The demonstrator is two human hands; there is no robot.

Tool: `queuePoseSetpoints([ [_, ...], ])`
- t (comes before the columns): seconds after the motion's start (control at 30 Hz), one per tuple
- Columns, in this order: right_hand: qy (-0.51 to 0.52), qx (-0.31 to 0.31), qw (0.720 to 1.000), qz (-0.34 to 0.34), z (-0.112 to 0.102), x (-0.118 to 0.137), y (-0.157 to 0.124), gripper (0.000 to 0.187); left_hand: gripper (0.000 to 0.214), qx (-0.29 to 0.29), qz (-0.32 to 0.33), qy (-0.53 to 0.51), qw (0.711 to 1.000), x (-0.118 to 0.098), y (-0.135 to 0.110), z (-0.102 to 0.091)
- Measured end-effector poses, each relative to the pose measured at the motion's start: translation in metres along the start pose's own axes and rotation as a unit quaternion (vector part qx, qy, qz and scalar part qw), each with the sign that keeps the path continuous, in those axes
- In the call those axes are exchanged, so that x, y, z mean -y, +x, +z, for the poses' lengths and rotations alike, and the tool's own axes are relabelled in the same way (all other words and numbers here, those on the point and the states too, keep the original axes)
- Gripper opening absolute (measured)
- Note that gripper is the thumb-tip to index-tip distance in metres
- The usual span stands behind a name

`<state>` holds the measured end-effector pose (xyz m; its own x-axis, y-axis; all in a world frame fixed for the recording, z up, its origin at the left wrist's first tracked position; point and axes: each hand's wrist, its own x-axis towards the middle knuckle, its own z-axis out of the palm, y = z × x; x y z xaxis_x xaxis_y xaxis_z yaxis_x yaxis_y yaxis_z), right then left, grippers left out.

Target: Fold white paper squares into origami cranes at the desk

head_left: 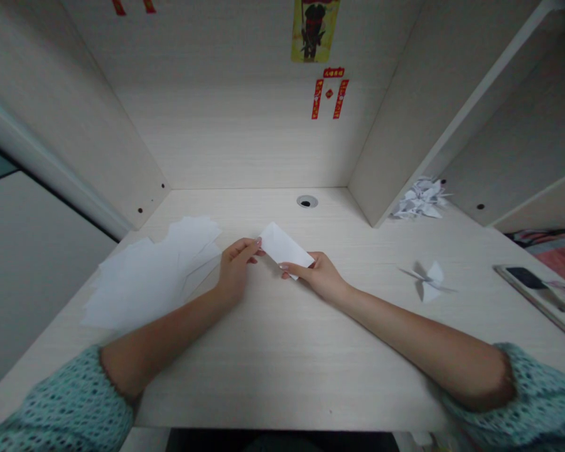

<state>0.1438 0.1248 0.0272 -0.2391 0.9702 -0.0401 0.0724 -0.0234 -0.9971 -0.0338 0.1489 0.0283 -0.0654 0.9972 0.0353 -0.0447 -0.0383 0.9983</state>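
Note:
A small folded piece of white paper [286, 246] is held between my two hands above the middle of the desk. My left hand [236, 267] pinches its left corner between thumb and fingers. At the lower right end, my right hand [319, 274] grips the paper with the thumb on top and the fingers mostly hidden beneath. Loose white paper sheets [145, 276] lie spread in an overlapping pile to the left of my left hand. Off to the right of my right hand, a folded white paper pinwheel shape [427, 281] rests on the desk.
Several folded white papers [421, 199] are heaped behind the upright divider [400, 132]. A phone-like slab [541, 295] lies at the right edge beside reddish cloth [562, 263]. A round cable hole [307, 201] sits near the back panel, which bears red stickers [317, 98].

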Motion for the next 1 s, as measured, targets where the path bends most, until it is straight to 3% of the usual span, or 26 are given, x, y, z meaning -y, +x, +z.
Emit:
queuePoseSetpoints([
  [0.3,-0.019,-0.003,1.0,-0.005,0.001,-0.003,0.003,0.031,0.024,-0.015,0.052,0.012,0.998,0.008,-0.004,0.006],
  [0.6,-0.053,-0.028,0.998,-0.007,0.002,-0.012,0.003,0.036,0.028,-0.066,0.053,0.023,0.996,0.012,-0.004,0.017],
  [0.8,-0.042,-0.035,0.998,-0.025,-0.003,-0.026,0.004,0.036,0.026,-0.066,0.083,0.019,0.994,0.011,-0.006,0.016],
  [1.0,0.011,-0.038,0.998,-0.056,-0.002,-0.02,0.002,0.033,0.028,-0.085,0.068,0.025,0.994,0.006,-0.008,0.018],
])
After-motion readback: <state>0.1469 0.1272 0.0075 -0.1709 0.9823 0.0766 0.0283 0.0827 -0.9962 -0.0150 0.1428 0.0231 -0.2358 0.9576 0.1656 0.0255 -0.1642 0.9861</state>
